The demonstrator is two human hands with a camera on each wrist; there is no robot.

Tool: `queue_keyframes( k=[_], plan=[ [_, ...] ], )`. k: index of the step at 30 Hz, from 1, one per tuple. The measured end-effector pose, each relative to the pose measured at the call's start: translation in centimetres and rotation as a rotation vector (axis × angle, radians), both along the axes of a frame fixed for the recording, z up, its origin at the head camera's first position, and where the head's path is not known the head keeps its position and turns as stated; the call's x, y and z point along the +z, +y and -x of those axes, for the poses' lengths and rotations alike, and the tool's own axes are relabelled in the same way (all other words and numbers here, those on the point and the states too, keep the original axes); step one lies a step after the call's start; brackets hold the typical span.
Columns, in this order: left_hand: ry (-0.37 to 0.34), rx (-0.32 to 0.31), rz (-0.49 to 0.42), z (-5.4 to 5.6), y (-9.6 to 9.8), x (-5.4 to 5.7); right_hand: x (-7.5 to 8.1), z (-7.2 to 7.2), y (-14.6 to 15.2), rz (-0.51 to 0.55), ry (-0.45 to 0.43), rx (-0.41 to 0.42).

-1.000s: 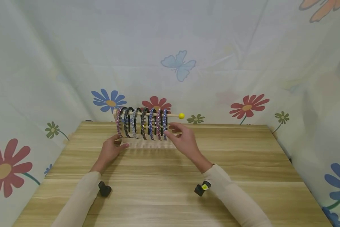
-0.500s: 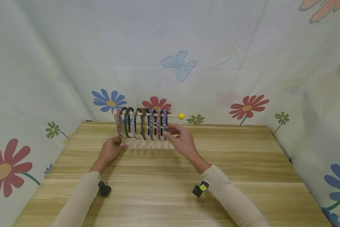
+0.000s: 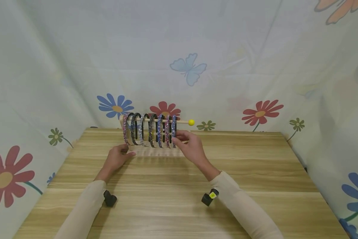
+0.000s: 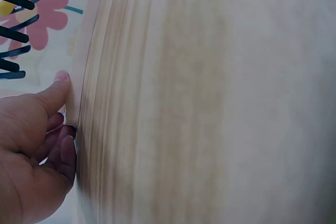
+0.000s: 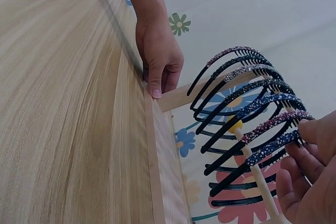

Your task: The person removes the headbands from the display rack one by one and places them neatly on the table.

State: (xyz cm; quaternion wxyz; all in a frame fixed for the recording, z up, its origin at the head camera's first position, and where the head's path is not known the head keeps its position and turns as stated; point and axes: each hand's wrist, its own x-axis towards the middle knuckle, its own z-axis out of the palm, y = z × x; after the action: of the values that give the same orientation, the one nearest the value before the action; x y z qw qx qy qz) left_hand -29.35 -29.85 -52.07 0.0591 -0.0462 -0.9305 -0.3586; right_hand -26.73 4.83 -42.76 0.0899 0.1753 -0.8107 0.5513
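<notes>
At the far edge of a wood-grain table (image 3: 155, 212), a person's left hand (image 3: 116, 157) grips the left corner of a pale stand's base (image 3: 161, 152), thumb and fingers closed on its edge. Rightward, seven glittery headbands (image 3: 151, 131) hang in a row along an upper rod (image 3: 183, 121), its long axis running left to right. Last in line is a blue-sequined headband (image 5: 270, 149), its narrow hoop upright across the rod. It lies immediately left of the right hand (image 3: 195, 147), whose thumb and forefinger pinch it with almost no gap between them. That hand is by far the nearer; the left is at the row's opposite end. A yellow ball (image 3: 191, 122) tips the rod farther right, just above the right fingers, making the short stretch between band and ball the line that appears to matter most.
</notes>
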Motion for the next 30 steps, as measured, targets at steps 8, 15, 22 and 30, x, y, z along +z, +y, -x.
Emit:
queue_keyframes(
  k=[8,15,22,30],
  plan=[
    [0.011,-0.002,-0.002,0.1,-0.1,-0.2,0.1,0.1,0.1,-0.008,0.003,-0.031],
    [0.004,-0.001,-0.007,0.2,-0.2,-0.3,-0.1,0.3,0.5,-0.006,0.027,-0.040],
    [0.004,-0.005,-0.008,0.3,-0.2,-0.2,0.1,0.3,1.0,-0.007,0.037,-0.051],
    [-0.009,-0.006,-0.019,0.4,-0.2,-0.4,0.7,0.3,1.1,0.023,0.033,-0.065]
  ],
)
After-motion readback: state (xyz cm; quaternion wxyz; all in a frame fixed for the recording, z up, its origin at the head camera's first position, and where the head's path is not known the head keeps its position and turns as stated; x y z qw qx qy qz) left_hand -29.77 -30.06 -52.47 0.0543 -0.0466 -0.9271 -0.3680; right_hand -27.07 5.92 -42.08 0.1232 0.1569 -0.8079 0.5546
